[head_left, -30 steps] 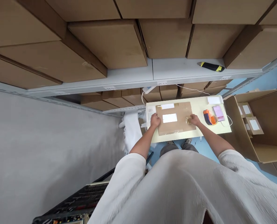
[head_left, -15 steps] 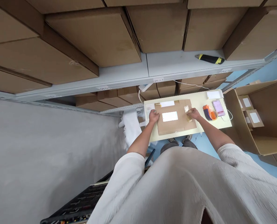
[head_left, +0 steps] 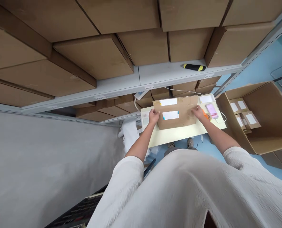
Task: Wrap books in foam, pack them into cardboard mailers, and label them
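Observation:
A flat brown cardboard package (head_left: 183, 115) with two white labels on its face is tilted up over a small cream table (head_left: 164, 136). My left hand (head_left: 154, 116) grips its left edge, thumb on the front face. At the right edge, my right hand (head_left: 198, 112) pinches the package near its upper corner. Just beyond my right hand lies an orange tape dispenser (head_left: 206, 116), mostly hidden by the hand and forearm. A pinkish-purple item (head_left: 212, 110), blurred out, and a shallow white tray (head_left: 206, 98) lie on the table's right end.
A large open carton (head_left: 269, 117) stands to the right, with several labelled small boxes (head_left: 251, 119) inside. Above the table, a shelf (head_left: 160, 74) holds rows of brown boxes and a black-and-yellow utility knife (head_left: 193, 67). White wrapping material (head_left: 129, 133) hangs at the left.
The package has gone from lying flat on the table to tilted up, its far edge raised, with both hands on its sides. My view has shifted slightly right.

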### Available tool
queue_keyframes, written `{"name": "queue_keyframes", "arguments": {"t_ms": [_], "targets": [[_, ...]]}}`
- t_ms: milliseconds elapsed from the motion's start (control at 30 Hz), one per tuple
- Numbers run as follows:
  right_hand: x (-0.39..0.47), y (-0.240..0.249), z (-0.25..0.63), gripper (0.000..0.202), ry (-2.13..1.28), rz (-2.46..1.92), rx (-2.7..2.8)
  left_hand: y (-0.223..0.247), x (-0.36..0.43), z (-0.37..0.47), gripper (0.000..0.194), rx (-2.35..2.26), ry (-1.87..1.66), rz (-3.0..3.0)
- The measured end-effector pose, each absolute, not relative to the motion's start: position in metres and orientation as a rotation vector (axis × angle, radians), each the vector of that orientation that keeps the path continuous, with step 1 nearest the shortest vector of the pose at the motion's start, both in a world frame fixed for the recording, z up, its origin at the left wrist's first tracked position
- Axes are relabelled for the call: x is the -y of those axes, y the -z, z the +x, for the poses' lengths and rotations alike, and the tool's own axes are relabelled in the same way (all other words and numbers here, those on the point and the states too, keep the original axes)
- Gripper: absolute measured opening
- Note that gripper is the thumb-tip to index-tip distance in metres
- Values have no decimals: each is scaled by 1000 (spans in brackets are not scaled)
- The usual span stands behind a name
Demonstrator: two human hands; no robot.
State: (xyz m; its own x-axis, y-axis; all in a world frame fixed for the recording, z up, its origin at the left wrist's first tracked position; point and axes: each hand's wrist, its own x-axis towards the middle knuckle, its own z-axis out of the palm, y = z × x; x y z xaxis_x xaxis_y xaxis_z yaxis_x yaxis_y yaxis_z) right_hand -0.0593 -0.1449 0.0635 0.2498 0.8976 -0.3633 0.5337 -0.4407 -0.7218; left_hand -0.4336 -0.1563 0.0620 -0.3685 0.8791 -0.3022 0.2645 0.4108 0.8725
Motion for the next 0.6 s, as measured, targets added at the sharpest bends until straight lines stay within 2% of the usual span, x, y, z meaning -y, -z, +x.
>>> {"name": "queue_keyframes", "arguments": {"t_ms": [67, 333, 467, 600], "targets": [[137, -73, -52, 58, -1098, -1899, 1246, -73, 157, -425, 22, -1800, -1064, 945], [119, -106, -42, 37, -1355, -1404, 1164, -92, 171, -399, 63, -1636, -1321, 813], [113, -124, -42, 57, -1455, -1345, 1236, -97, 189, -389, 78, -1631, -1282, 805], [108, -132, -42, 73, -1490, -1334, 1406, -103, 214, -380, 84, -1593, -1183, 965]]}}
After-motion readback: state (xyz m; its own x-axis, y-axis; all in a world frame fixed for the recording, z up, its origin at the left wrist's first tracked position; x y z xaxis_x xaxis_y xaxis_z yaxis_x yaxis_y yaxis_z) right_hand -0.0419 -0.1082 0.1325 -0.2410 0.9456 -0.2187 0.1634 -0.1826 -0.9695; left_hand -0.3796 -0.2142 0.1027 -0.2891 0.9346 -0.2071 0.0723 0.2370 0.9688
